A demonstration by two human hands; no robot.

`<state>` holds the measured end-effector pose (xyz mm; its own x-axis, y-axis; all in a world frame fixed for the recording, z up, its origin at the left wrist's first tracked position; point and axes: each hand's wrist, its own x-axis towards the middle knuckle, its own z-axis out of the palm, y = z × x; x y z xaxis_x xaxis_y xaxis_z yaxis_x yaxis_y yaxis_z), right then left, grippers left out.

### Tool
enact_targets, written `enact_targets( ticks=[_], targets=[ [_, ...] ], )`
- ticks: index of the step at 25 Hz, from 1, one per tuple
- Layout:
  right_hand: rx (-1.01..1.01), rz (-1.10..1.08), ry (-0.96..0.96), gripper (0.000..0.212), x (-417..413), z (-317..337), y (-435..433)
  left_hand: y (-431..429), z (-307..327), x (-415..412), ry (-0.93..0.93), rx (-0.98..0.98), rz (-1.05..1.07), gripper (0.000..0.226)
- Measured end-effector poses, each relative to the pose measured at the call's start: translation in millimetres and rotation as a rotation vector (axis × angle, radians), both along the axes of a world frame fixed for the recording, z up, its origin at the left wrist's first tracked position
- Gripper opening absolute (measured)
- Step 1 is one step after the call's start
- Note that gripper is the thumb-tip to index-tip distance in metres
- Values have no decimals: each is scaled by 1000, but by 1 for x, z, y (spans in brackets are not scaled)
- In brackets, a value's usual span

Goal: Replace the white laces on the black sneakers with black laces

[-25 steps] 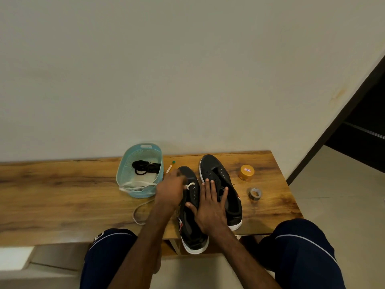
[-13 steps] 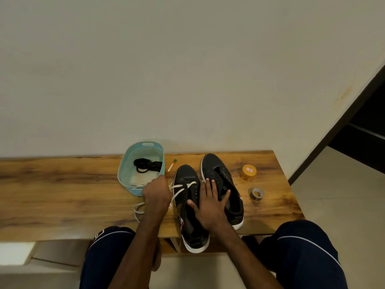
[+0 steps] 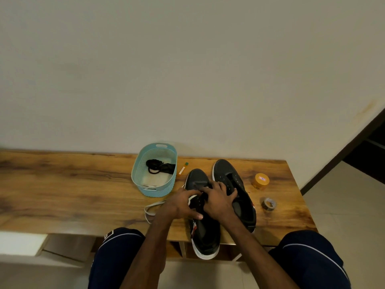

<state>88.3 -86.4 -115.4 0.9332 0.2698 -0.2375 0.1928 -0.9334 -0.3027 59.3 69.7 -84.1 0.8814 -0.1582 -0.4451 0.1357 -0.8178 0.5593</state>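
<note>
Nearest to us are our knees in dark blue shorts (image 3: 116, 247), one to each side of the near sneaker (image 3: 205, 236). That black sneaker has a white sole, and its heel hangs over the front edge of the wooden table (image 3: 62, 195), with the toe pointing away from us.

Both hands meet over its lacing. Our left hand (image 3: 179, 205) grasps the sneaker's left side, fingers curled over the eyelet row and thumb lying across the top. A short piece of white lace shows just beside those fingers, but we cannot tell whether they pinch it. Our right hand (image 3: 218, 201) lies across the tongue with bent fingers, some reaching the neighbouring shoe. We cannot tell whether this grip is grasping anything or only pressing down.

The white lace (image 3: 150, 207) trails left from under the left hand and loops on the table.

The far sneaker (image 3: 225, 170) stands just beside the first, on its right, wholly on the table. To its right lies a tape roll (image 3: 269, 203), and beyond that an orange jar (image 3: 261, 181).

Farther back on the left stands a pale blue basket (image 3: 137, 170) with the black laces (image 3: 159, 166) bundled inside. A small stick (image 3: 183, 168) with a green tip lies between basket and sneakers.

Behind everything rises a plain wall (image 3: 187, 69), with a dark doorway (image 3: 366, 147) at the right.
</note>
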Motion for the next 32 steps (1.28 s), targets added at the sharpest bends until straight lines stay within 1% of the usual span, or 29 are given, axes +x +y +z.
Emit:
enact_targets(
  ticks=[2,4,5,6,7,9,10,11,12,13,14,16,17,18,19,21,23,25,27,29,30,32],
  targets=[
    [-81,17,-12,54,-3,0,6,-2,-1,-2,12,100,-50,98],
    [-169,54,-59,47,-4,2,10,-1,-1,-2,17,84,-57,103],
    [-163,60,-86,40,-2,2,9,0,-1,-1,17,55,-44,104],
    [-104,48,-97,32,0,4,7,1,-1,-1,13,24,-25,104],
    [-3,18,-80,23,3,6,5,2,-2,-1,9,1,-13,104],
    [214,-72,2,8,9,15,-2,3,-4,-2,14,10,-28,109],
    [318,-124,63,9,13,19,-5,4,-4,-2,17,36,-45,110],
    [418,-175,126,15,16,23,-10,4,-5,-2,16,65,-55,108],
    [484,-211,176,20,17,27,-14,3,-5,-1,7,93,-58,106],
    [504,-229,196,24,16,30,-17,2,-6,-1,-9,123,-60,103],
    [466,-225,181,28,16,32,-22,0,-6,-1,-27,153,-63,101],
    [229,-159,82,30,14,30,-26,0,-6,-3,-51,180,-57,98],
    [134,-124,18,26,13,29,-26,0,-6,-3,-57,173,-48,97],
    [92,-98,-46,22,13,27,-25,1,-7,-4,-62,163,-37,96],
    [78,-72,-102,20,13,25,-23,2,-7,-4,-67,159,-28,96],
    [63,1,-150,28,13,20,-17,2,-9,-3,-69,167,-20,99],
    [86,88,-95,29,11,16,-11,2,-10,-3,-66,178,-17,103],
    [115,125,-40,26,7,14,-7,1,-10,-3,-68,191,-14,105],
    [198,23,-109,20,5,20,-10,2,-10,-4,-66,202,-11,106],
    [276,-200,-290,15,9,31,-22,3,-9,-5,-62,202,3,106],
    [284,-313,-377,14,13,38,-32,4,-8,-5,-65,199,8,105],
    [244,-474,-441,15,20,49,-54,3,-7,-5,-78,197,5,102]
  ],
)
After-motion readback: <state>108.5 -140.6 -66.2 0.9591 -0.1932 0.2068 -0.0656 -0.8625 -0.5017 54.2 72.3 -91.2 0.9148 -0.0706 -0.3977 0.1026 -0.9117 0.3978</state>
